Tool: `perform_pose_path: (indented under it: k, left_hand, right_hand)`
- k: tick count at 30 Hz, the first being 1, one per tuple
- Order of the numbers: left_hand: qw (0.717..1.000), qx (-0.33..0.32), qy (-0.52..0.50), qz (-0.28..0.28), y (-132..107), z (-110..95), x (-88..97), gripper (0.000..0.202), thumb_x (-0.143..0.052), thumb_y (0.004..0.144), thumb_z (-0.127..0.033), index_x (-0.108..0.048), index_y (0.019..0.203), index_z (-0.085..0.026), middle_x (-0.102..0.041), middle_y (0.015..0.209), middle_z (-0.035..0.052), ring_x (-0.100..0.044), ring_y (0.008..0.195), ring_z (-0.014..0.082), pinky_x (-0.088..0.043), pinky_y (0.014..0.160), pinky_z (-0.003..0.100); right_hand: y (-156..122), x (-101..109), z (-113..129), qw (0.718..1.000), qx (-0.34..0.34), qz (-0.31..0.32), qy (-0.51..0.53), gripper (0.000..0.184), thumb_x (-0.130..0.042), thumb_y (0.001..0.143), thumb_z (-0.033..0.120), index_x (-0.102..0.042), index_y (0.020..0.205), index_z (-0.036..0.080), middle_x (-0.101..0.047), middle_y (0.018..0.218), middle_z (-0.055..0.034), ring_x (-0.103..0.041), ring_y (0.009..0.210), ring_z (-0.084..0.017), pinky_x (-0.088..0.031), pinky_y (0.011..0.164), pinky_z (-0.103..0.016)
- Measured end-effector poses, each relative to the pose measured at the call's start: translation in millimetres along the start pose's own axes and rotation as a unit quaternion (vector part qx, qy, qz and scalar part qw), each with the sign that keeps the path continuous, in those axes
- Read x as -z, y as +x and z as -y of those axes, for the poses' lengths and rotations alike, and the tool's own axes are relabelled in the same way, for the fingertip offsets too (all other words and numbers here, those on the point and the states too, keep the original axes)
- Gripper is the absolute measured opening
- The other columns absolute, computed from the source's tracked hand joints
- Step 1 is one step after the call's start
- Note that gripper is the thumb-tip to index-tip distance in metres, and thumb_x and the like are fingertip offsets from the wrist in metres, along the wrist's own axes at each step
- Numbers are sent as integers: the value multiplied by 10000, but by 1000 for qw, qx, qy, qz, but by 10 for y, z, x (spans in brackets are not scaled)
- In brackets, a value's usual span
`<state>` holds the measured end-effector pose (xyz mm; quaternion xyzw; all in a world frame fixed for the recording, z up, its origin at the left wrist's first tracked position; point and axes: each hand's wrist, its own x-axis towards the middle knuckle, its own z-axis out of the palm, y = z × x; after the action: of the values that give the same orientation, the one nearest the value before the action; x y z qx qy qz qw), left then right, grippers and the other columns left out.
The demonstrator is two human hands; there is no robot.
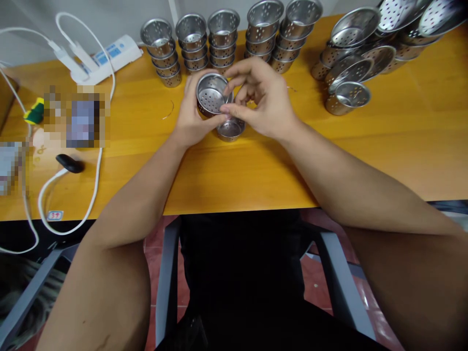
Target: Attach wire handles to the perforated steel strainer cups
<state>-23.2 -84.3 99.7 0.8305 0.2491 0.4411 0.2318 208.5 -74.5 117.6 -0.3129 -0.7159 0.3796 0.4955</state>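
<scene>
A perforated stainless-steel cup (212, 93) is tilted with its mouth toward me, above the middle of the table. My left hand (193, 114) is wrapped round its left side, the thumb along the near edge. At its right rim my right hand (261, 95) is curled, with the thumb and a fingertip on the rim and the other fingers bent. Whether anything small is between those fingertips, I cannot tell. Just below, a second metal cup (231, 130) is partly covered by the first and by my thumbs; its contact with the first is hidden.
Several stacks of perforated cups (224, 36) line the table's back edge. More cups and a loose cup (347, 99) are at the right. A white power strip (106, 61), white cables, a black mouse-like object (69, 163) and a yellow-green sponge (34, 111) lie left.
</scene>
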Motion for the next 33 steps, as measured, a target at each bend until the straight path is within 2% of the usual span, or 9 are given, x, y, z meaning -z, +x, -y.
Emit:
perform_pose_path:
  k: [3,5,7,10,12,16,21,27,33]
  left_hand:
    - [1000,-10,6,11,-50,30,-76,1089,-1085,755,-700,-569,1708,-590,-863,1337,5,-661,1624,438,-657,1276,732]
    - [1000,-19,12,9,-60,188,-115,1130,-1085,739,-709,-539,1724,-618,-857,1363,-7,-626,1662,435,-647,1293,743]
    - [999,-29,7,-19,-34,468,-133,1071,-1029,799,-728,-500,1727,-642,-832,1416,-15,-650,1626,420,-646,1287,745]
    - [987,-52,-52,-142,33,901,-144,803,-917,889,-723,-561,1606,-655,-761,1535,-31,-755,1445,407,-638,1264,773]
    - [991,-36,-49,-122,62,1043,-161,793,-901,902,-696,-549,1613,-669,-742,1590,-49,-738,1492,414,-626,1266,764]
    - [994,13,-38,-103,60,960,-246,909,-1053,781,-634,-608,1571,-565,-769,1556,-3,-725,1525,421,-633,1302,706]
    - [994,7,-34,-100,21,754,-309,980,-1106,721,-639,-620,1562,-514,-780,1548,28,-731,1479,436,-624,1306,739]
    - [993,109,44,-25,46,546,-205,870,-830,884,-762,-536,1677,-553,-746,1645,-3,-597,1686,446,-521,1416,771]
    - [990,109,70,-55,48,624,-223,949,-858,858,-780,-483,1700,-554,-732,1673,0,-621,1665,424,-541,1419,722]
  right_hand:
    - [-31,19,-24,997,25,-24,-72,536,-1143,865,673,-789,1139,378,-794,1245,-57,-739,950,-308,-634,702,-423]
    - [-50,43,-10,994,49,-18,-101,467,-1102,918,661,-807,1143,377,-777,1346,-82,-742,1103,-342,-661,768,-440]
    - [-70,59,33,991,59,-16,-121,425,-1085,938,641,-818,1150,387,-761,1387,-93,-708,1271,-380,-677,813,-459]
    - [-96,66,115,988,48,-16,-147,396,-1083,934,610,-812,1132,399,-750,1332,-99,-666,1364,-409,-681,816,-482]
    - [-102,72,142,985,52,-21,-162,374,-1071,945,589,-791,1085,384,-750,1290,-108,-668,1334,-405,-669,808,-480]
    - [-92,119,90,979,98,-44,-171,365,-1028,986,567,-734,957,352,-751,1208,-139,-636,1327,-398,-647,848,-482]
    - [-73,179,-48,974,177,-59,-131,333,-926,1062,563,-757,872,348,-731,1175,-139,-642,1220,-400,-587,1130,-583]
    - [-24,180,-149,936,290,-88,-180,347,-690,1210,508,-786,913,356,-719,1036,-98,-700,1020,-361,-607,931,-582]
    - [-45,204,-42,952,170,-4,-254,167,-814,1084,502,-824,969,382,-745,1270,-111,-677,1272,-442,-622,1022,-670]
